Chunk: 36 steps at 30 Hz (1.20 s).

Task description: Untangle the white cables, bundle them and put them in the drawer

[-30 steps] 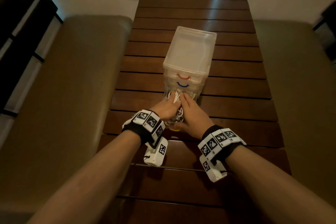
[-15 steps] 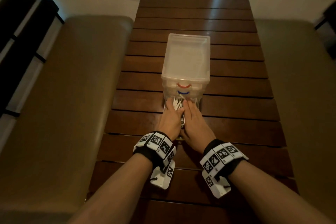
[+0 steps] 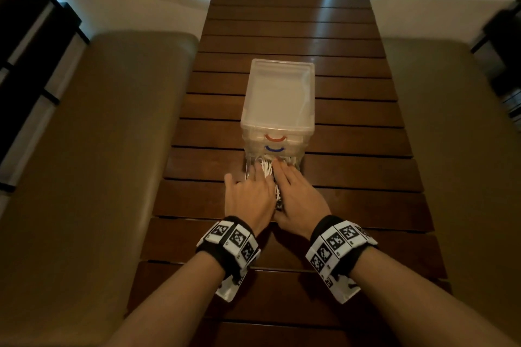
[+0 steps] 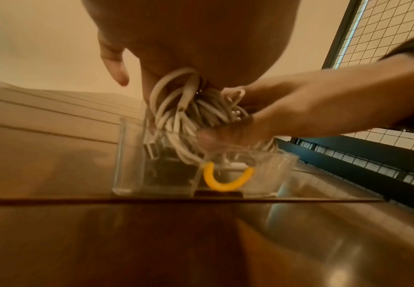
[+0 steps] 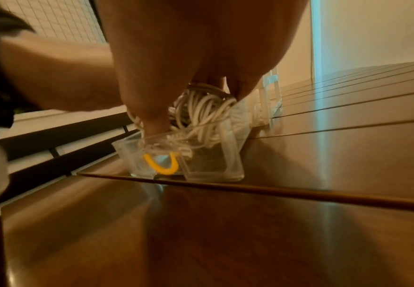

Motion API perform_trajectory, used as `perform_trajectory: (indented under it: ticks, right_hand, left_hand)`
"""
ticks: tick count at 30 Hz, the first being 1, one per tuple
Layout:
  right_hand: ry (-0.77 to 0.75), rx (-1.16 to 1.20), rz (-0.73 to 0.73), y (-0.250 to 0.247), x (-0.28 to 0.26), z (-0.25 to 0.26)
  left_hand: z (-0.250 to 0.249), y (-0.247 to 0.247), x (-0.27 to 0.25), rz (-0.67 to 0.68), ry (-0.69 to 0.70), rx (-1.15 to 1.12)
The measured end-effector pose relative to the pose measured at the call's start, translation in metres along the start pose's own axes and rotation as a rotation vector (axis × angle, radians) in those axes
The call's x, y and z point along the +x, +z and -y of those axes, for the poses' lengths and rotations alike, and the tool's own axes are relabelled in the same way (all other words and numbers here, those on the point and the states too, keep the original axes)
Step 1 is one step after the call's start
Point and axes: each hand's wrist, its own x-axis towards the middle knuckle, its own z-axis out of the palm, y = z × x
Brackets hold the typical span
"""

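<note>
White cables [image 3: 266,168]: one bundle in drawer [image 5: 228,155] | left hand [image 3: 248,194], right hand [image 3: 298,197]: both grips flat, pressing it

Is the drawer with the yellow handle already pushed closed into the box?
No, the drawer with the yellow handle stands pulled out, and the white cables rise above its rim.

Head view: high, facing forward and down the bench [image 3: 282,22]. Wrist views: low, just above the bench, close (flanking), both facing the drawer [image 4: 130,155] front.
</note>
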Motion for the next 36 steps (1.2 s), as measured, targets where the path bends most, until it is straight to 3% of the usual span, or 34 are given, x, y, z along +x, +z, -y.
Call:
perform_trajectory:
  ticks: [5, 8, 12, 16, 21, 25, 30, 33, 36]
  right_hand:
    - [0.019, -0.018, -0.008, -0.001, 0.01, -0.001]
    - [0.044, -0.013, -0.006, 0.003, 0.019, 0.002]
    - [0.108, 0.051, -0.048, -0.001, 0.017, 0.013]
    - [0.029, -0.072, -0.127, 0.0, 0.012, 0.019]
    - [-0.042, 0.0, -0.162, -0.012, 0.005, 0.015]
    - [-0.014, -0.017, -0.11, -0.009, 0.005, 0.008]
    - [-0.085, -0.172, -0.018, -0.014, 0.0, -0.001]
    - [-0.096, -0.062, 0.023, -0.019, -0.013, -0.008]
    - [-0.135, -0.048, -0.095, -0.009, -0.025, -0.006]
  left_hand:
    - [-0.004, 0.017, 0.002, -0.114, -0.136, -0.201]
    - [0.001, 0.023, 0.007, -0.176, -0.126, -0.367]
    - [0.008, 0.034, 0.008, -0.299, -0.122, -0.814]
    - [0.012, 0.039, 0.006, -0.207, -0.063, -0.724]
    - [0.018, 0.036, 0.005, -0.15, -0.01, -0.468]
    - [0.023, 0.035, 0.005, -0.156, 0.054, -0.371]
    - [0.021, 0.034, 0.004, -0.132, 0.047, -0.292]
    - [0.019, 0.034, 0.003, -0.094, 0.049, -0.255]
    - [0.02, 0.033, 0.004, -0.081, 0.058, -0.243]
